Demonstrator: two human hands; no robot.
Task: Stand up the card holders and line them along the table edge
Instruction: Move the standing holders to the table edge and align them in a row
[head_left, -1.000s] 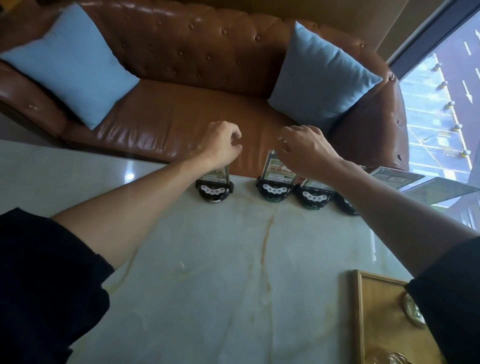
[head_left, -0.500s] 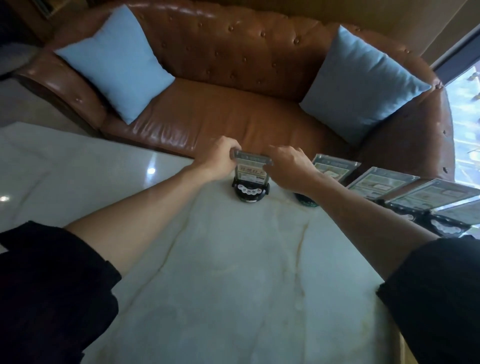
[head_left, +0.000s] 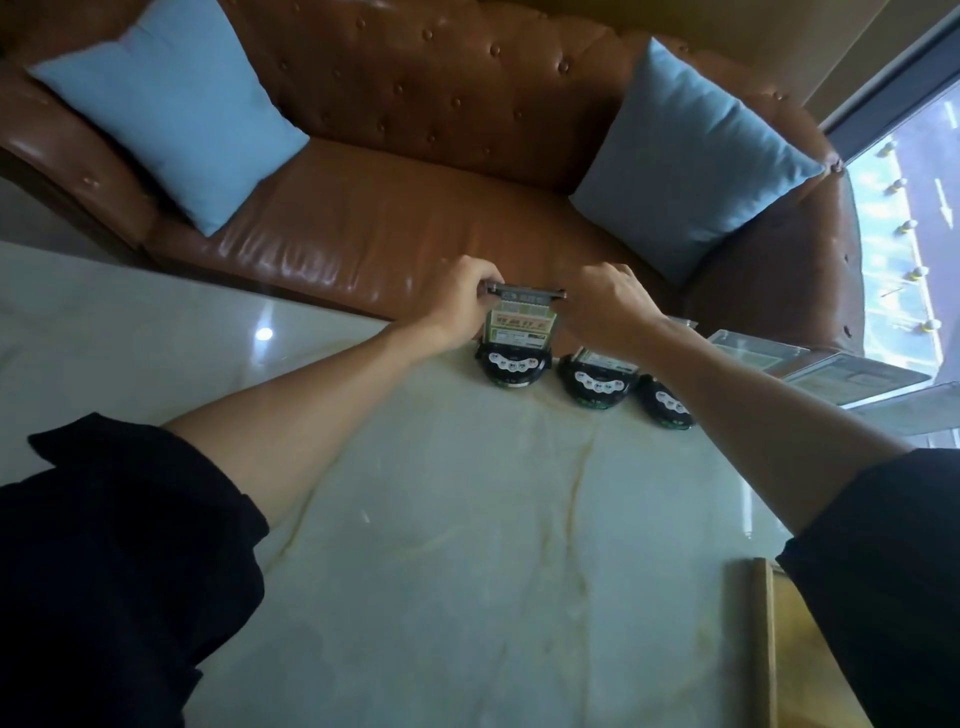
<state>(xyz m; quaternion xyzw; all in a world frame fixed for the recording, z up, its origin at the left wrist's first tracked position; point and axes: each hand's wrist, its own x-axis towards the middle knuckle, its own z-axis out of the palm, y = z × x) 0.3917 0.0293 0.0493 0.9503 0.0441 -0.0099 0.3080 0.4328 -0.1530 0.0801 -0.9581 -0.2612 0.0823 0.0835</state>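
Observation:
Several card holders with round black bases stand in a row along the far edge of the pale marble table (head_left: 467, 545). The leftmost card holder (head_left: 514, 338) stands upright, its clear panel showing a green and yellow card. My left hand (head_left: 462, 306) pinches the panel's top left corner and my right hand (head_left: 608, 306) grips its top right side. To its right stand a second card holder (head_left: 597, 382) and a third card holder (head_left: 667, 402), partly hidden by my right forearm. More clear panels (head_left: 852, 376) lean at the far right.
A brown leather sofa (head_left: 415, 218) sits just beyond the table edge, with two light blue cushions (head_left: 171, 104). A wooden tray (head_left: 763, 639) lies at the near right corner. A window (head_left: 914, 218) is at the right.
The view has swung back right. Both hands have closed on the top corners of the leftmost holder, which stands a little left of the row.

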